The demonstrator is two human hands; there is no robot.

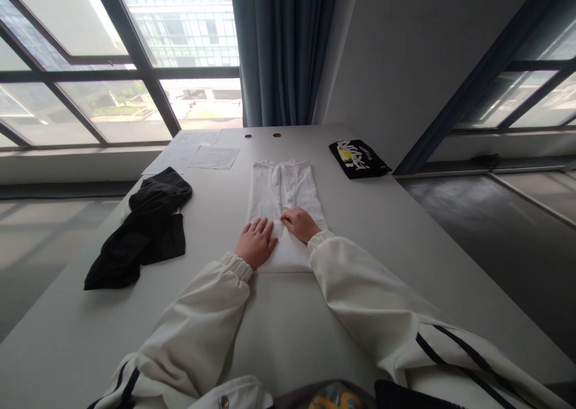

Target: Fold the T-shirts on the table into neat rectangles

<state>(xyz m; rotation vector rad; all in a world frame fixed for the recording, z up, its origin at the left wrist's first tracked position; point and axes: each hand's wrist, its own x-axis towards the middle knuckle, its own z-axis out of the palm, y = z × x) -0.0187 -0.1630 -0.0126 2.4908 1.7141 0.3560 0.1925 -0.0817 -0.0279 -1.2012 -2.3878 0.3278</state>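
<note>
A white polo shirt (282, 193) lies folded into a narrow strip on the white table (405, 241), collar at the far end. My left hand (256, 241) rests flat on the shirt's near part, fingers stretched out and close together. My right hand (300, 223) lies beside it on the shirt, fingers curled down against the fabric; whether it pinches the cloth is hidden. Both arms wear white sleeves with dark stripes.
A crumpled black garment (144, 229) lies on the table's left side. A folded black shirt with a yellow and white print (357, 157) sits at the far right. Paper sheets (198, 154) lie at the far left, near two round holes (261, 135).
</note>
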